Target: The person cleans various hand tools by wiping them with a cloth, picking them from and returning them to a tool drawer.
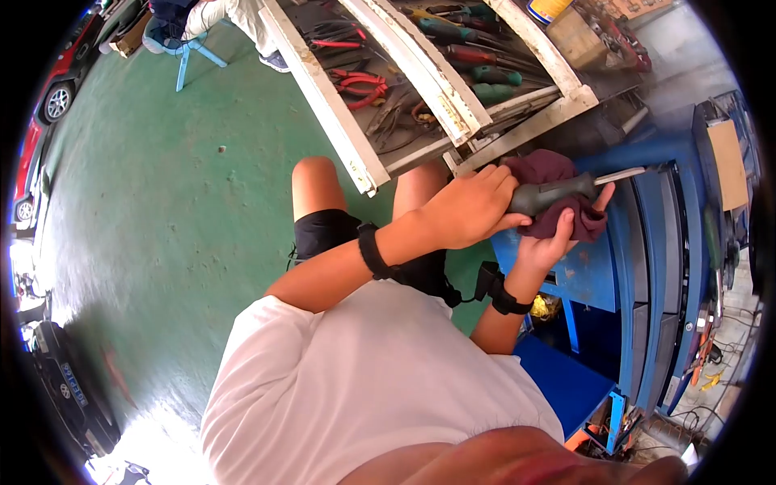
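Note:
A screwdriver with a dark grey-green handle (543, 196) lies roughly level, its metal shaft pointing right. My left hand (475, 204) is closed round the rear end of that handle. Below and to the right, my right hand (559, 234) holds a maroon cloth (584, 220) that is bunched under and around the handle, with its fingers partly hidden by the folds. Just beyond my hands stands an open metal drawer (323, 97) with worn white edges. Inside it are red-handled pliers (361, 87) and several screwdrivers (495, 75).
A blue metal cabinet (647, 267) stands close on the right, beside a blue seat or shelf (562, 380). Past the drawer, another person's leg (250, 28) shows near a light blue stool (190, 56). Cars (69, 388) are at the far left on the green floor (178, 202).

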The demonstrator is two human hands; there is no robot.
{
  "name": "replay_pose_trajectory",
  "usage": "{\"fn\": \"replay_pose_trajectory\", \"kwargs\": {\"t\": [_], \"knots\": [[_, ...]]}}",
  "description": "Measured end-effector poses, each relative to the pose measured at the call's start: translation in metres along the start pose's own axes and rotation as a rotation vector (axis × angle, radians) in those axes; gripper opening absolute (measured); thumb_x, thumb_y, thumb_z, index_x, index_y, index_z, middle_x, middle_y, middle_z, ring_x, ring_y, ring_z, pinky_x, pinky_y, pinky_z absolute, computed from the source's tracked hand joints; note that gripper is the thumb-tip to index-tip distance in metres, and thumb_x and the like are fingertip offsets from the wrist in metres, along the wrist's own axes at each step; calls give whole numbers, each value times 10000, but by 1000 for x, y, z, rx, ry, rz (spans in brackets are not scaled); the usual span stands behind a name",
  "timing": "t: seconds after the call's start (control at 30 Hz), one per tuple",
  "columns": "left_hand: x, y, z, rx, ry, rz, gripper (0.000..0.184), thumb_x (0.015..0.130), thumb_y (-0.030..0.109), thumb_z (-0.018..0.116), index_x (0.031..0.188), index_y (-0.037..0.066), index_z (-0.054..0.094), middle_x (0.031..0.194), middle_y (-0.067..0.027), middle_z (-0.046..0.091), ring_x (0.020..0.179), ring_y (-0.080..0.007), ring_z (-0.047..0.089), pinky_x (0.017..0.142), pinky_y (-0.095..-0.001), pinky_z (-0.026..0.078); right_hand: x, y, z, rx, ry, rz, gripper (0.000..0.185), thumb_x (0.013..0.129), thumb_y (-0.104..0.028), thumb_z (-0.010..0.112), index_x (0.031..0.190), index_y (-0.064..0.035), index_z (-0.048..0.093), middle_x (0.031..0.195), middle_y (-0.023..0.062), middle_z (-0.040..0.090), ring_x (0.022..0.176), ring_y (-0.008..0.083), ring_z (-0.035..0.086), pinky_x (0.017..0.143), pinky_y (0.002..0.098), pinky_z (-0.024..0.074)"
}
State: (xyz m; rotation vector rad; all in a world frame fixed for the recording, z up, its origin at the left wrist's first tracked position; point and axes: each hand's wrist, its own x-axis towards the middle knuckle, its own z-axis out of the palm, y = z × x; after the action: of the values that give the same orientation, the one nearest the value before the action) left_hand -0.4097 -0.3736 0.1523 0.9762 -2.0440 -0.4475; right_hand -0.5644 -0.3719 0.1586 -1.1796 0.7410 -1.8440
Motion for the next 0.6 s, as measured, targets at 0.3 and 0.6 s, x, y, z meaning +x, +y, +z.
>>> {"fn": "replay_pose_trajectory", "kwargs": {"t": [0.3,0.6], "knots": [[-5,-7,22,73,-85,83,555,926,433,626,1079,-95,553,1024,-198,537,973,-364,548,839,-434,485,10,-9,-5,-495,-213,-41,979,703,52,815,1527,-68,300,1199,83,562,1024,159,583,914,293,484],[23,-11,-32,-274,102,-121,469,887,292,754,1204,-6,579,1049,-149,626,995,-279,630,884,-374,514,9,-5,-14,-728,-140,-116,893,680,55,819,1456,-65,392,1127,159,634,940,233,676,845,326,529]]}}
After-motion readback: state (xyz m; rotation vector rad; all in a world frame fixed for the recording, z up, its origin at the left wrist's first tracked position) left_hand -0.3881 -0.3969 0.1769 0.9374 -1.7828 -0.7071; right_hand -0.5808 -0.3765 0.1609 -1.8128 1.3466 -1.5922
